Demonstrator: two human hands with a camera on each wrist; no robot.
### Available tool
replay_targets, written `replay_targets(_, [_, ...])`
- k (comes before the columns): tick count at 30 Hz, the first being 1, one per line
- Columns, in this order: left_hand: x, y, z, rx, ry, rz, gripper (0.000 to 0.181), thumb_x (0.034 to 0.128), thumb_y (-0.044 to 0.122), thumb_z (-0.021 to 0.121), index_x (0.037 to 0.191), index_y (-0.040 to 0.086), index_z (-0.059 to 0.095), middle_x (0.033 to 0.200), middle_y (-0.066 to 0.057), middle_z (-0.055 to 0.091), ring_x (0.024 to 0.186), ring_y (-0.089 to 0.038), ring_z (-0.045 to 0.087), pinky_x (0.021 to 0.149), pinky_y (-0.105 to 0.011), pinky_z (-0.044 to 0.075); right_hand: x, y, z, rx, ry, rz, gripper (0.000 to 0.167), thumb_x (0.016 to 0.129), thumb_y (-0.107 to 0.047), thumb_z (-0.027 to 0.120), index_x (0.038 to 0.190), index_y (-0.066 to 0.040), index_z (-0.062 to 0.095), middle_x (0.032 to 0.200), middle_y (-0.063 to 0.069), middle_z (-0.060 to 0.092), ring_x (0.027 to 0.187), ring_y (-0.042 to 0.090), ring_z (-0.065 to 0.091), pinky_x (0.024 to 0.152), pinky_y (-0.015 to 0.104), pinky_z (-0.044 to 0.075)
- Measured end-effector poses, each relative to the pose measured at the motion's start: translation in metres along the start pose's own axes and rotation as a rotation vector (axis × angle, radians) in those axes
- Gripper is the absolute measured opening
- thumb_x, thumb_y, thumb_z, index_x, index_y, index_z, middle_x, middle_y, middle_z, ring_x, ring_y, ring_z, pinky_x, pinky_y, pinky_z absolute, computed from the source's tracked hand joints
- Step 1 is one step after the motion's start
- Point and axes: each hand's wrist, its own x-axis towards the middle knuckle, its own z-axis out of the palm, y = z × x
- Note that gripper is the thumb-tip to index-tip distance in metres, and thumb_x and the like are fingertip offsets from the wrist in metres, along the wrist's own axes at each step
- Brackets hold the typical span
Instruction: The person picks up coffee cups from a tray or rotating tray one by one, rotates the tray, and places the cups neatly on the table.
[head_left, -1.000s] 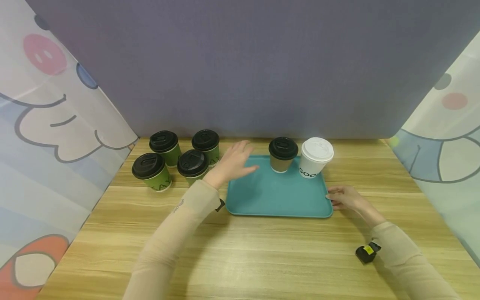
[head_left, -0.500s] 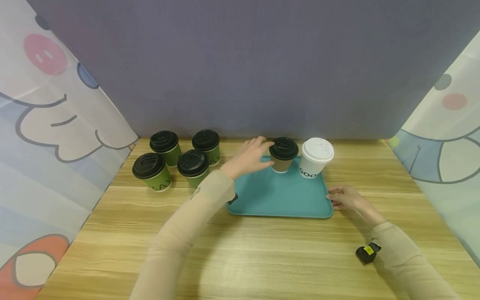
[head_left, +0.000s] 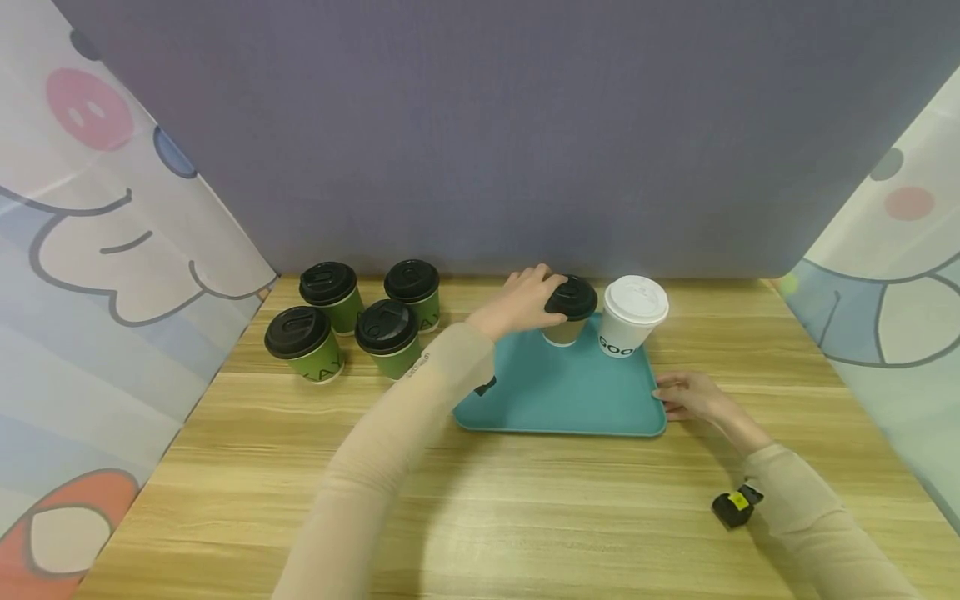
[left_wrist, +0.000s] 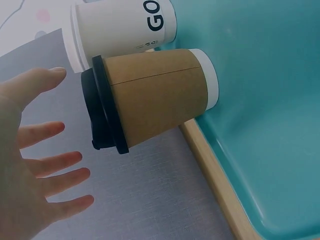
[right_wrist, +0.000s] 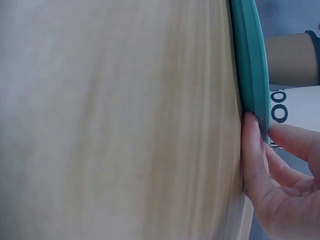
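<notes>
My left hand (head_left: 522, 302) is at the brown paper cup (head_left: 561, 332) with a black lid, which stands upright toward the back of the teal tray (head_left: 562, 396). In the left wrist view the spread fingers and thumb of that hand (left_wrist: 35, 165) appear apart from the lid (left_wrist: 106, 107). Right of the brown cup, a taller white cup (head_left: 625, 327) with a white lid and black lettering stands on the tray. My right hand (head_left: 693, 395) pinches the tray's right rim (right_wrist: 256, 65) between thumb and fingers.
Several green cups with black lids, including a front-left one (head_left: 317, 360) and one nearer the tray (head_left: 393, 358), stand on the wooden table (head_left: 525, 508) left of the tray. A grey panel (head_left: 510, 142) rises behind the table. Cartoon-printed curtains (head_left: 82, 275) hang at both sides.
My left hand has moved right across the tray's back left part to the brown cup. The right hand stays at the tray's rim, and the cups and tray have not moved.
</notes>
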Motion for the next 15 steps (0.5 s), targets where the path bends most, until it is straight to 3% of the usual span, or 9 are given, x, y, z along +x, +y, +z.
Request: replay_targets(15, [0.025, 0.008, 0.01, 0.019, -0.012, 0.012, 0.071, 0.0819, 0.053, 0.051, 0.14, 0.019, 0.027, 0.14, -0.008, 0.025, 0.128, -0.024, 0.024, 0.104, -0.041, 0.019, 0.001, 0.002, -0.001, 0.003, 0.001, -0.008, 0.051, 0.088, -0.007, 0.051, 0.123, 0.022, 0.029, 0.079, 0.006, 0.056, 0.067, 0.009, 0.056, 0.064, 0.026, 0.052])
